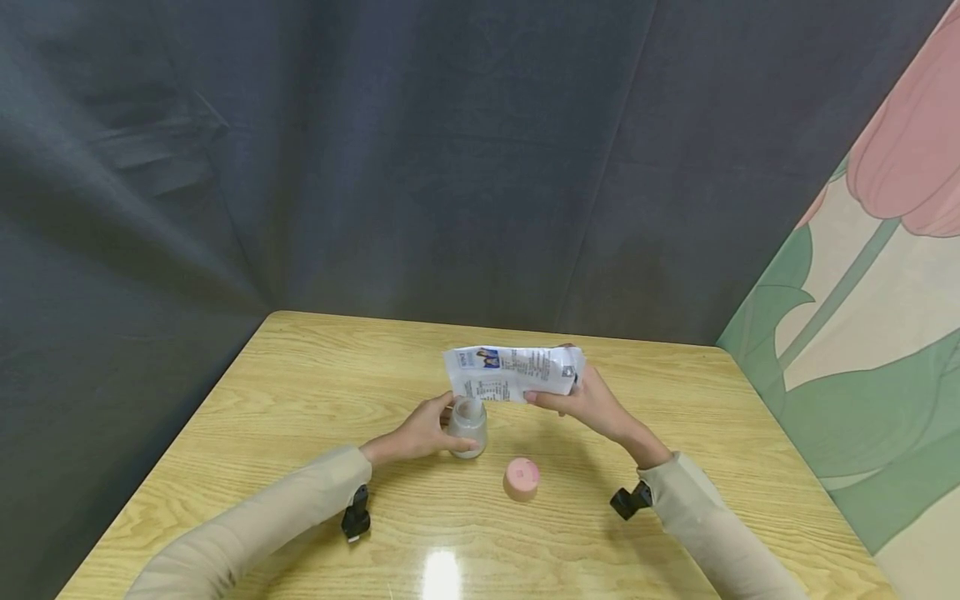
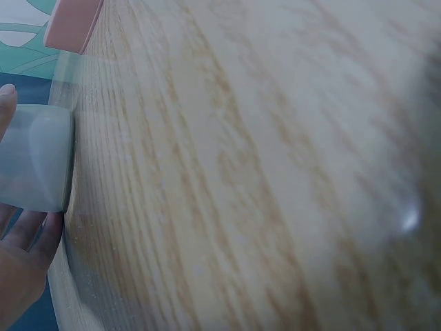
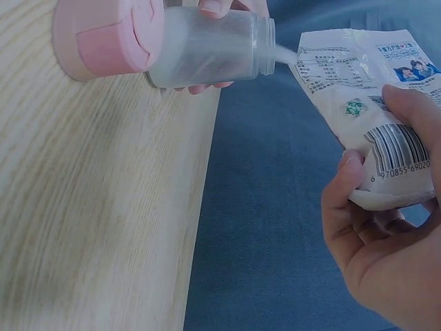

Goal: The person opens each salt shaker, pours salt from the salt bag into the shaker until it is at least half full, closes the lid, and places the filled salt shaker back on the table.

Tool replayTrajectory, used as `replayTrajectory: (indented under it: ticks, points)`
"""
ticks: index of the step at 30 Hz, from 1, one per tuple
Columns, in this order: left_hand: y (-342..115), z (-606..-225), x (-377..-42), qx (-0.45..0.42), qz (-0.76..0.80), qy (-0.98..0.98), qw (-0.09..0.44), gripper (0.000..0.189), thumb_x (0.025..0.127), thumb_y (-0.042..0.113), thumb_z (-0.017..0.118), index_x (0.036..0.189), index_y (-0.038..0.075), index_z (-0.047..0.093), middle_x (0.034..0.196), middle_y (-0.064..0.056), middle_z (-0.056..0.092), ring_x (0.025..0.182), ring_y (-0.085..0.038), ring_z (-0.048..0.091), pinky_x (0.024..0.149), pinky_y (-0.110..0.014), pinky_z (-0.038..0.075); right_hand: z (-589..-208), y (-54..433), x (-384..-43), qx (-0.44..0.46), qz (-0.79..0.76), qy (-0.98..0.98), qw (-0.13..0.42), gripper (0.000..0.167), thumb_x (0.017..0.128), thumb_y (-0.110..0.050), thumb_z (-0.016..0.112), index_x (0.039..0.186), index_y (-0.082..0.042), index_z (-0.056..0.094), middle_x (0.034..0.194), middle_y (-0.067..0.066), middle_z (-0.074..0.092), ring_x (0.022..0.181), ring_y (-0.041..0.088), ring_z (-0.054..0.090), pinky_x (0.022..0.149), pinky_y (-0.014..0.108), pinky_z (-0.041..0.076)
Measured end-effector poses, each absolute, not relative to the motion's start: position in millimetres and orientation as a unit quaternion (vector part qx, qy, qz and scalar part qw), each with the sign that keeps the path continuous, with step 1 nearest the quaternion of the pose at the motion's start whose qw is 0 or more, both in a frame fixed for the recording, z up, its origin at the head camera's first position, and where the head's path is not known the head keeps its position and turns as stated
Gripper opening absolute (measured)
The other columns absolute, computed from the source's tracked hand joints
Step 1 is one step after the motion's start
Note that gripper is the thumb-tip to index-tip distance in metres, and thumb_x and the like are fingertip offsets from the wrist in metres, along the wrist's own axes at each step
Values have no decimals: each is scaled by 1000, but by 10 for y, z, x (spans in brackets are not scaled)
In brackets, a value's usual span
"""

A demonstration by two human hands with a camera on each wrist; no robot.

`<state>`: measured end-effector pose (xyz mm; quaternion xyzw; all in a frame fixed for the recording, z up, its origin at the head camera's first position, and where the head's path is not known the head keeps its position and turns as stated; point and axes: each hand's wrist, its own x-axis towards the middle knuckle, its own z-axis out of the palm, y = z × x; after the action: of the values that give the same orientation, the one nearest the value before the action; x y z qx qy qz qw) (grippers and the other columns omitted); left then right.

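Note:
My left hand point(image 1: 422, 430) grips a translucent jar point(image 1: 469, 432) with thumb and fingers on its sides. The jar stands upright on the table with its mouth uncovered, and whitish contents show through its wall. Above it, my right hand point(image 1: 596, 407) holds a white printed packet point(image 1: 516, 372), tipped so that its torn corner points down at the mouth. In the right wrist view, a stream of white grains point(image 3: 284, 55) runs from the packet point(image 3: 358, 103) into the jar point(image 3: 213, 48). In the left wrist view, the jar point(image 2: 34, 158) is partly cut off.
A pink lid point(image 1: 521, 478) lies on the wooden table point(image 1: 337, 358), nearer to me than the jar and slightly right. Dark cloth point(image 1: 450, 167) hangs behind and to the left. On the right stands a wall point(image 1: 847, 333) with painted tulips.

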<state>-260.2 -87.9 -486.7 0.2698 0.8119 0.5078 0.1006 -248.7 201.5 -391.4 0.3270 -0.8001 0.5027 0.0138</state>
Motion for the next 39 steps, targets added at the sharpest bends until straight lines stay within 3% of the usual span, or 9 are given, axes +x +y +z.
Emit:
replayTrajectory:
  ticks: [12,24,39]
  points:
    - [-887,-4885,-2608,279,512,807,96,82,80,24,85,146,4,41,131,-11,59,116,-28,60,96,-41,50,-3664,1916,-2293,319,504,-803,7,43,85,4,74,125,-1,58,110,16,71,73,15,65,47,34,50]
    - [-888,-4883,-2611,278,510,808,95,79,80,24,85,144,4,44,130,-10,60,116,-27,60,97,-41,49,-3606,1917,-2263,319,503,-803,3,46,86,4,73,129,-2,57,115,15,69,75,17,64,49,25,47]
    - [-893,-4879,-2600,272,510,810,101,80,81,26,85,145,3,42,132,-11,58,117,-30,59,98,-43,49,-3608,1901,-2266,317,495,-809,7,45,86,2,75,127,0,57,115,16,69,75,16,64,49,26,48]
